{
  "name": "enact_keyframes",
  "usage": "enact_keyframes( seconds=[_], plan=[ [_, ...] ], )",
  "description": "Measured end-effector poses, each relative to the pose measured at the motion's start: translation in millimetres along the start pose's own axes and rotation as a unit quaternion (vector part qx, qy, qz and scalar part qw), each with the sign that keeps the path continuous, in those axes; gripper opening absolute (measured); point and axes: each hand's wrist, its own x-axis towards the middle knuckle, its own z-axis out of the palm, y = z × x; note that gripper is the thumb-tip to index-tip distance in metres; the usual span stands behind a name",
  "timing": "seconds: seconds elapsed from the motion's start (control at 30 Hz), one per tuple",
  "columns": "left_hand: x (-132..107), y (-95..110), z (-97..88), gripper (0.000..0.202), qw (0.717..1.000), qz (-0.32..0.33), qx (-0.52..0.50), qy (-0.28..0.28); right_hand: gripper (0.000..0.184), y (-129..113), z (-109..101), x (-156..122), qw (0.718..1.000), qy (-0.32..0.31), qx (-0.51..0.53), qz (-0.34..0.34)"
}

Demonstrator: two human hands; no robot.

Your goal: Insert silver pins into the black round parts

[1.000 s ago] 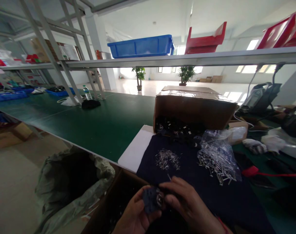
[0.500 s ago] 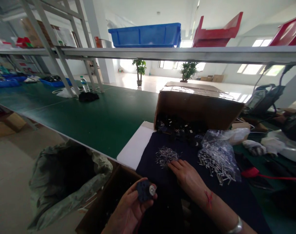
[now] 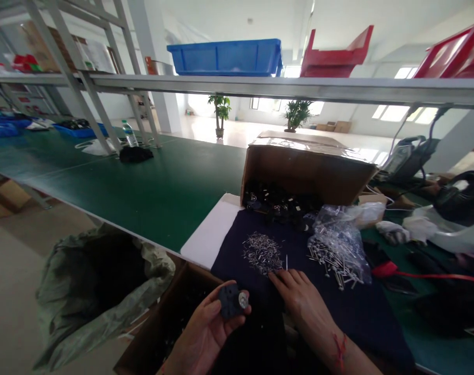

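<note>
My left hand [image 3: 200, 333] is shut on a dark plastic part [image 3: 232, 300] with a round metal centre, held up at the bottom of the view. My right hand [image 3: 303, 297] lies on the navy cloth [image 3: 338, 323], its fingertips at the edge of a pile of small metal pins [image 3: 262, 253]. One thin pin [image 3: 286, 262] stands just past those fingertips. Touching or apart, I cannot tell. Longer metal pins [image 3: 334, 265] spill from a clear plastic bag [image 3: 338, 229]. Black parts [image 3: 279, 204] lie in and before a tipped cardboard box [image 3: 307, 174].
A grey sack with a dark lining [image 3: 100, 291] stands on the floor left of me, and a cardboard box [image 3: 162, 323] sits under my left hand. A white board [image 3: 209, 234] lies on the green workbench [image 3: 143, 208]. Overhead runs a metal shelf [image 3: 260, 83] with a blue crate [image 3: 225, 57].
My right hand has left the part in my left hand and moved forward to the pin pile. My left hand still holds the part, now apart from the right.
</note>
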Motion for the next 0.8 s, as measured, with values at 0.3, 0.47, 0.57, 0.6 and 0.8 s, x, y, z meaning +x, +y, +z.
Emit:
enact_keyframes(
  seconds=[0.3,0.47,0.57,0.6,0.8],
  plan=[
    [2.2,-3.6,-0.9,0.044,1.0,-0.009,0.002,0.008,0.051,6.2,-8.5,-2.3,1.0,-0.007,0.013,0.028],
    [1.4,-6.4,6.4,0.045,1.0,-0.013,0.003,-0.003,0.04,-2.2,-3.0,16.4,1.0,-0.009,-0.005,0.001],
    [1.3,-4.6,5.4,0.044,1.0,-0.016,0.009,0.008,0.036,-1.6,-7.6,1.3,1.0,-0.01,-0.02,0.004],
    [1.8,-4.1,3.9,0.043,1.0,-0.016,0.012,0.012,0.037,0.2,-10.3,-7.3,1.0,-0.006,-0.022,0.006],
    [5.1,-10.4,-1.6,0.045,0.999,-0.024,0.02,0.014,0.051,10.0,-21.2,-41.5,0.999,0.013,-0.04,0.034]
  ],
)
